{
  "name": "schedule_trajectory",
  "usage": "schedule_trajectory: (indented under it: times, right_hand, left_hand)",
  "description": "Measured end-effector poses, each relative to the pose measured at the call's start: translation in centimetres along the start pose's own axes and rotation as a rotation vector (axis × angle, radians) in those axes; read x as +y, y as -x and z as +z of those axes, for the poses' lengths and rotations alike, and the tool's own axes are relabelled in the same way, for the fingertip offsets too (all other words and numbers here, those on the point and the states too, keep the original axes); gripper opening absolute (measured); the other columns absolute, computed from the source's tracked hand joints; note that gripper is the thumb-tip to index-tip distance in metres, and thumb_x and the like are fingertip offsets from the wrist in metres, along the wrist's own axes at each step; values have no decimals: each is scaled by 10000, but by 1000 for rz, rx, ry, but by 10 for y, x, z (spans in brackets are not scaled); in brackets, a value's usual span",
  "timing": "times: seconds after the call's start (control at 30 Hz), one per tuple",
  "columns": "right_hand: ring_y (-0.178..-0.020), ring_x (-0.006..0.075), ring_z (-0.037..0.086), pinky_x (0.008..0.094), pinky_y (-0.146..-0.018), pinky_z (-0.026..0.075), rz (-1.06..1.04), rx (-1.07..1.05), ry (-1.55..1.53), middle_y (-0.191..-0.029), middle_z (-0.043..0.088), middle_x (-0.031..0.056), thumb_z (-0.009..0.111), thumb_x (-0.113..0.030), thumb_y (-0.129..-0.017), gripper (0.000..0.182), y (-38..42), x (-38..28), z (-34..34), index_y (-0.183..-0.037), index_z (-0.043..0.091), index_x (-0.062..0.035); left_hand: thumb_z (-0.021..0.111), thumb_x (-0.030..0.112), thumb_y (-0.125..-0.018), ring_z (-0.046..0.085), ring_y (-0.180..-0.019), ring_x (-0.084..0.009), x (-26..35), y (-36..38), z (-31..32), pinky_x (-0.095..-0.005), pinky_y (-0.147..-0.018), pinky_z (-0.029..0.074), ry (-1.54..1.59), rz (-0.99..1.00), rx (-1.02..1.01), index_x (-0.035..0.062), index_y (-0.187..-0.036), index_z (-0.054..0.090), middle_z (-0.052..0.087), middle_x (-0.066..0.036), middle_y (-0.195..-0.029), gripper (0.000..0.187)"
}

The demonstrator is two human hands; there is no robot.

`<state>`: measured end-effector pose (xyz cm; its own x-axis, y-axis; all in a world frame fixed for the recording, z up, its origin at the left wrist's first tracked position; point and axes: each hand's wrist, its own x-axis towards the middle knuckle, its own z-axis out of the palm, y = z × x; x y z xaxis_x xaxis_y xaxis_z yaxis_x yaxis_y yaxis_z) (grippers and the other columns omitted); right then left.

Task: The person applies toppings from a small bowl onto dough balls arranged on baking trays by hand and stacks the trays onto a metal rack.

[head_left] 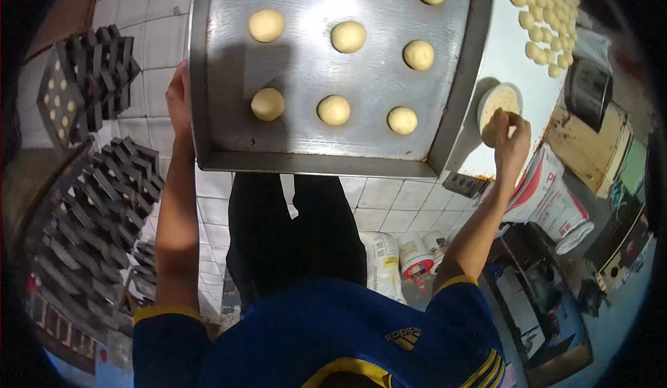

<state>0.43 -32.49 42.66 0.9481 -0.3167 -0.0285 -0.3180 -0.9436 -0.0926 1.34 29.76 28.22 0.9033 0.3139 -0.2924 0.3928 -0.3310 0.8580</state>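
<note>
A metal baking tray (299, 134) with raised sides fills the upper middle, and several pale yellow dough balls (333, 110) sit spaced apart on it. My left hand (178, 103) is at the tray's left side, fingers closed over the rim and partly hidden by it. To the right of the tray stands a small round bowl (501, 98) of pale crumb-like stuff. Over its near edge my right hand (513, 145) is closed, pinching a round tan piece (492, 132) whose kind I cannot make out.
Many small dough balls (545, 20) lie on the white worktop (479, 148) at the upper right. Stacks of dark trays (90, 214) stand on the left, one holding dough pieces. Sacks (549, 193) and white tubs (415, 256) are on the floor below.
</note>
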Motion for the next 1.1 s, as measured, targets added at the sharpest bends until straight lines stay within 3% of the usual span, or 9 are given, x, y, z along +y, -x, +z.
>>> schedule_trajectory:
  times: [0.17, 0.23, 0.37, 0.57, 0.77, 0.83, 0.9, 0.97, 1.1]
  right_hand:
    - [-1000, 290, 656, 394, -903, 514, -75, -258, -651, -1047, 685, 163, 673, -154, -1070, 181, 31, -104, -9, -1093, 716, 21]
    - [-963, 312, 640, 404, -862, 521, -454, -297, -582, -1010, 662, 149, 745, -96, -995, 129, 45, -161, 0, -1072, 721, 4]
    - [-931, 349, 613, 443, -810, 517, -760, -224, -509, -1020, 647, 138, 809, -103, -918, 161, 73, -222, 43, -1040, 732, -31]
    - [-849, 278, 575, 400, -731, 502, -897, -158, -369, -1034, 656, 58, 872, -142, -858, 270, 80, -220, 65, -1104, 769, -102]
    - [-947, 262, 600, 409, -825, 515, -993, -246, -201, -1090, 660, 17, 846, -200, -884, 365, 83, -208, 34, -1244, 793, -178]
    - [-990, 267, 635, 407, -876, 518, -988, -379, -306, -1119, 710, 45, 834, -166, -898, 315, 65, -187, 21, -1209, 799, -139]
    - [-1021, 276, 665, 415, -922, 522, -757, -94, -399, -1115, 756, 88, 806, -131, -921, 248, 45, -144, 20, -1165, 797, -87]
    - [-1038, 320, 694, 450, -949, 530, -367, 164, -282, -1095, 772, 131, 781, -147, -968, 230, 16, -93, 10, -1171, 787, -40]
    - [-966, 339, 757, 437, -879, 575, 36, 97, 55, -1091, 787, 165, 769, -284, -1000, 276, -7, -3, 8, -1138, 843, -57]
  left_hand:
    - [396, 523, -1181, 657, -892, -213, 8, 1, 3, -371, -825, 535, -26, -8, 22, -21, -1235, 704, 733, -144, -976, 627]
    - [396, 536, -1177, 664, -899, -223, 9, 1, 5, -380, -835, 537, 21, -10, 19, -14, -1244, 707, 740, -149, -991, 635]
    - [410, 557, -1166, 679, -914, -242, 10, 2, 4, -387, -846, 540, -68, -65, 71, 12, -1253, 720, 746, -164, -1005, 632]
    - [423, 592, -1152, 679, -905, -249, 21, 1, 4, -391, -841, 540, -111, -81, 72, 2, -1211, 725, 733, -182, -960, 665]
    - [422, 604, -1145, 671, -877, -274, 19, 2, 4, -415, -834, 538, -131, -75, 83, -10, -1172, 721, 736, -192, -949, 684]
    - [421, 606, -1144, 669, -878, -280, 17, 0, 6, -420, -836, 537, -150, -69, 100, -12, -1164, 720, 738, -196, -952, 686]
    - [421, 587, -1148, 679, -902, -293, 6, -3, 5, -419, -851, 536, -120, -71, 96, -14, -1185, 718, 735, -209, -959, 672]
    - [422, 581, -1147, 688, -898, -309, 15, 0, 6, -426, -843, 538, -122, -71, 106, -17, -1186, 717, 737, -218, -957, 668]
    - [417, 567, -1149, 697, -861, -329, 12, -1, 8, -444, -817, 541, -128, -84, 119, -20, -1179, 712, 729, -227, -926, 658]
